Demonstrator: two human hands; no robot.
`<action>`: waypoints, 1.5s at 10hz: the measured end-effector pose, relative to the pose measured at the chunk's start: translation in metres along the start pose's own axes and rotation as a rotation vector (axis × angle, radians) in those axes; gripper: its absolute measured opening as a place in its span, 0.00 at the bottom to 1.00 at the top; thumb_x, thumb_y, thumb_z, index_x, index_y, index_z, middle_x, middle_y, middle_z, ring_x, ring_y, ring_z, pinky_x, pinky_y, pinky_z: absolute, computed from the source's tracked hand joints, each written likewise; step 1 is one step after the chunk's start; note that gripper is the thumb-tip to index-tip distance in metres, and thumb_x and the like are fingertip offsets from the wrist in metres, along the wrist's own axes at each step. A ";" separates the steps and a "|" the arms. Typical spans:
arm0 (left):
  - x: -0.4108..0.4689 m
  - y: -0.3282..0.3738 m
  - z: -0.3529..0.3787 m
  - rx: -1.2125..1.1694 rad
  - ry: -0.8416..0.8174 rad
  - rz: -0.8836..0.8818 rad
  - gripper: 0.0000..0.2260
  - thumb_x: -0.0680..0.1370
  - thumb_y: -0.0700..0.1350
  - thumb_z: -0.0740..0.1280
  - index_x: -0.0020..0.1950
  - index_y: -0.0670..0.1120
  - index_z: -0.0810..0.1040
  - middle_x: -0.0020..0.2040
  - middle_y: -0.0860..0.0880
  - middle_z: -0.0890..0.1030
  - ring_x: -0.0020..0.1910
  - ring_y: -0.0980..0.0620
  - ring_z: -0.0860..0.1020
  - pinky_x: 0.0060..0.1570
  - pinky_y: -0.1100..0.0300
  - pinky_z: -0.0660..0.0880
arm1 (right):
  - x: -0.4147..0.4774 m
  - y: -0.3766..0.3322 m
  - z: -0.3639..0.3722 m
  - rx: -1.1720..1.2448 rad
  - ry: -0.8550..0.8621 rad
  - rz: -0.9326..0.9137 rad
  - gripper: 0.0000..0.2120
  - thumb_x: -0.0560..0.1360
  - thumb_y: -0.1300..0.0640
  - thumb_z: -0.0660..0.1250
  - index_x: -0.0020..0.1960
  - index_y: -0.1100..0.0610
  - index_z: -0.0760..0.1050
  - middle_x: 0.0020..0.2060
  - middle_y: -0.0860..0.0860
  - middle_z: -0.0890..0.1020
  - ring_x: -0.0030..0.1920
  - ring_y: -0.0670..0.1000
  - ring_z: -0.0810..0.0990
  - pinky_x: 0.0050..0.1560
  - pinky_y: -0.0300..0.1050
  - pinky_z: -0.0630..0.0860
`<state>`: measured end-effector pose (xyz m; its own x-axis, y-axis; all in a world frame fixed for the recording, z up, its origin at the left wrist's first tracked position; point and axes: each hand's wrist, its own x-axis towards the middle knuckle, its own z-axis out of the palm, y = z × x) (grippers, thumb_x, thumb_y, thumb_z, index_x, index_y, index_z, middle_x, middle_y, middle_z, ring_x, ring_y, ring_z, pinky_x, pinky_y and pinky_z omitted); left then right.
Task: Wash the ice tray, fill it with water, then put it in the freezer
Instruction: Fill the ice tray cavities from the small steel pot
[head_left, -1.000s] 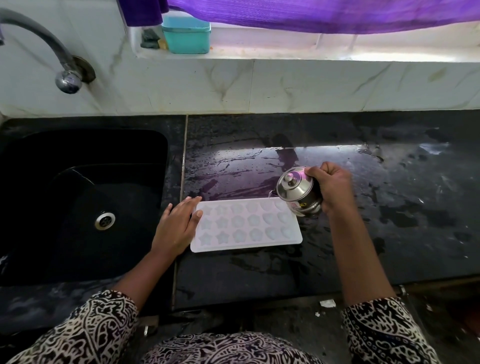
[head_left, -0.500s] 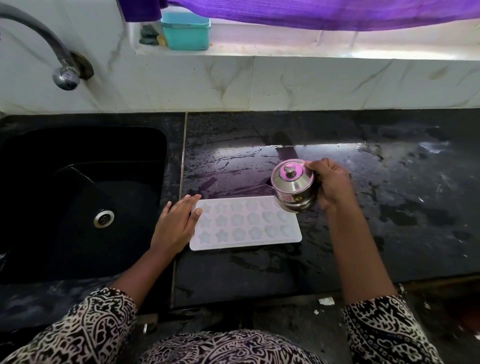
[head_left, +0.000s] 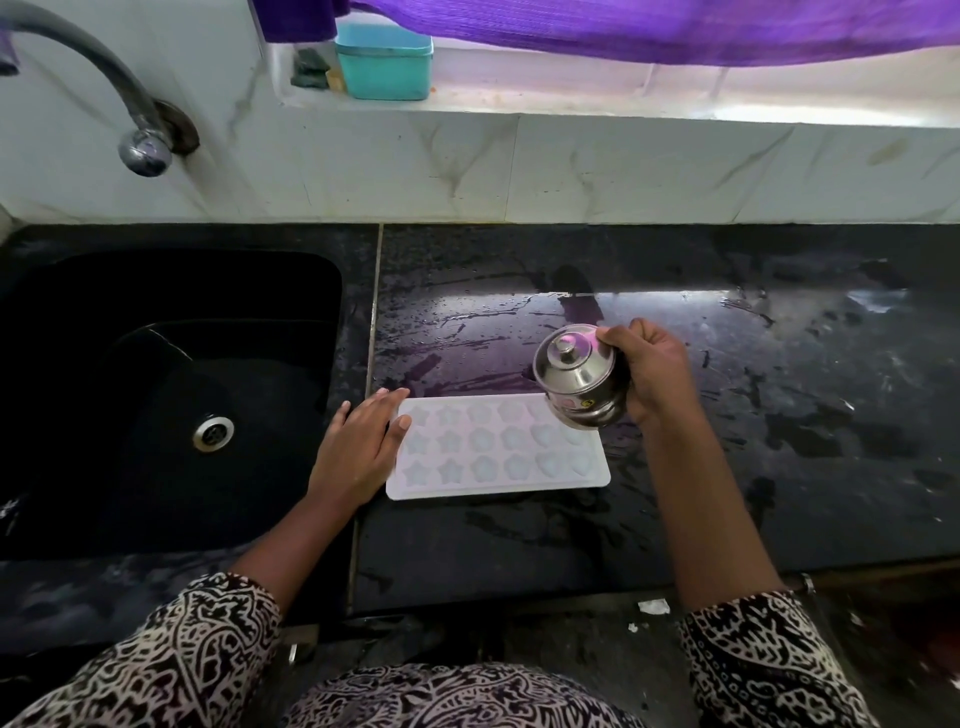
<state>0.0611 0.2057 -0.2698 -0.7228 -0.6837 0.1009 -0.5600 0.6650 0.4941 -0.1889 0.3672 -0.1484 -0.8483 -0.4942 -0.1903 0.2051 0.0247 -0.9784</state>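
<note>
Both hands are at the white ice tray (head_left: 498, 457) in the middle of the frame: the left hand (head_left: 358, 452) lies flat with straight fingers on its left end, and the right hand (head_left: 652, 374) grips a lidded steel pot (head_left: 579, 384), tilted over its upper right corner and hiding it. The tray lies on the wet black counter (head_left: 779, 467), just right of the dark sink (head_left: 104, 467), with the tap (head_left: 140, 140) at upper left and a teal box (head_left: 384, 65) on the sill above. Whether its star and flower cells hold water, I cannot tell.

Both ice tray (head_left: 498, 470) ends blocked
left hand (head_left: 358, 447) at left edge; steel pot (head_left: 576, 382) over right; near desk (head_left: 519, 540) open
</note>
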 end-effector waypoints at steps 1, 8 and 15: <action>0.000 0.000 -0.001 -0.003 0.002 0.002 0.30 0.78 0.63 0.42 0.73 0.51 0.65 0.71 0.52 0.71 0.74 0.57 0.60 0.73 0.53 0.50 | 0.001 -0.002 -0.004 0.142 -0.006 0.032 0.20 0.72 0.67 0.67 0.27 0.54 0.64 0.21 0.46 0.72 0.25 0.45 0.70 0.29 0.36 0.70; 0.001 -0.001 0.000 -0.002 0.004 0.011 0.30 0.78 0.63 0.42 0.73 0.51 0.66 0.71 0.51 0.71 0.74 0.56 0.61 0.73 0.51 0.51 | -0.005 0.002 0.001 -0.116 0.052 -0.062 0.18 0.70 0.64 0.69 0.29 0.54 0.64 0.19 0.42 0.71 0.27 0.46 0.70 0.30 0.39 0.69; 0.001 -0.003 0.000 -0.005 0.007 0.017 0.30 0.78 0.63 0.42 0.73 0.51 0.66 0.71 0.51 0.71 0.74 0.56 0.61 0.73 0.50 0.51 | -0.003 0.002 -0.037 0.109 0.151 -0.020 0.19 0.71 0.68 0.67 0.29 0.55 0.62 0.19 0.45 0.71 0.22 0.44 0.71 0.27 0.35 0.70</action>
<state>0.0615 0.2031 -0.2712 -0.7293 -0.6745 0.1149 -0.5458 0.6748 0.4967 -0.2042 0.4007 -0.1529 -0.9147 -0.3573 -0.1889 0.2323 -0.0822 -0.9692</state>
